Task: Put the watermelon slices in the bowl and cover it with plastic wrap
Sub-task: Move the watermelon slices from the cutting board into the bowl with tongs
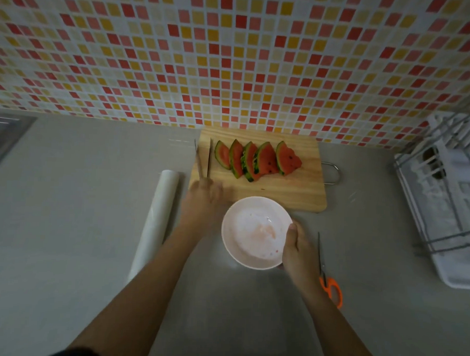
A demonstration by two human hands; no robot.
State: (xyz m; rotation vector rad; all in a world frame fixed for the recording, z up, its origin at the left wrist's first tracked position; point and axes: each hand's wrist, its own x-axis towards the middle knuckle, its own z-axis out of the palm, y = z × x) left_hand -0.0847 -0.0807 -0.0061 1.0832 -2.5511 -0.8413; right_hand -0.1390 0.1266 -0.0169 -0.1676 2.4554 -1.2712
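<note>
Several watermelon slices (258,160) lie in a row on a wooden cutting board (289,190) at the back of the counter. A white bowl (256,232) with a pink smear of juice and no fruit in it stands just in front of the board. My right hand (298,249) grips the bowl's right rim, thumb on the edge. My left hand (203,200), blurred, is at the board's near left corner and holds metal tongs (204,160) whose two arms point away from me. A roll of plastic wrap (155,223) lies on the counter left of my left arm.
Orange-handled scissors (328,282) lie right of my right wrist. A white dish rack (451,201) stands at the far right. A sink corner (3,140) shows at the far left. A mosaic-tiled wall (232,58) rises behind the board.
</note>
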